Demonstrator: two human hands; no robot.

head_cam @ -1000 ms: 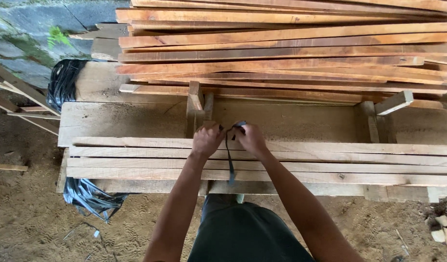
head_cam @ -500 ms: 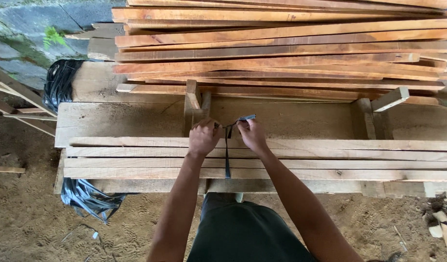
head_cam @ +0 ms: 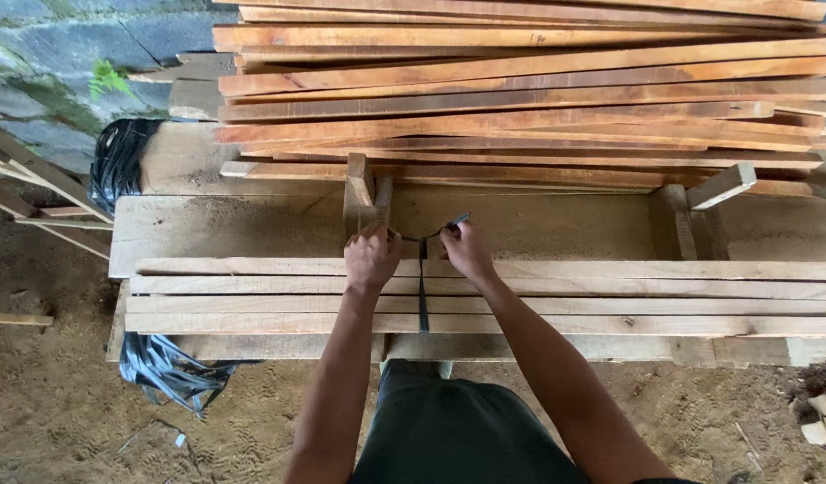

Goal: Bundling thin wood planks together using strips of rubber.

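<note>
Hands first: both of your arms reach straight forward from the bottom of the view, forearms nearly parallel and drawing slightly together toward the wrists. Your left hand (head_cam: 371, 258) is curled into a fist with its knuckles up, pinching one end of a dark plastic strap (head_cam: 423, 291). Your right hand (head_cam: 467, 252) is likewise clenched, gripping the other end of the strap, which sticks up and away to the right in a short tail. The two hands sit close together, just apart, with what looks like a knot or twist between them, though it is too small to be sure.

The strap runs from your hands straight back toward your body, its long axis crossing the bundle of pale wooden slats (head_cam: 610, 296) at a right angle. The slats lie flat, side by side, their long axis running left to right across the tabletop (head_cam: 224, 229). The strap lies on top of them, near the bundle's left part.

Beyond your hands, a small upright wooden block (head_cam: 360, 193) stands on the tabletop, and a tall stack of reddish planks (head_cam: 520, 90) lies behind it. Loose black strapping (head_cam: 166, 367) hangs at the left edge, over sandy ground.
</note>
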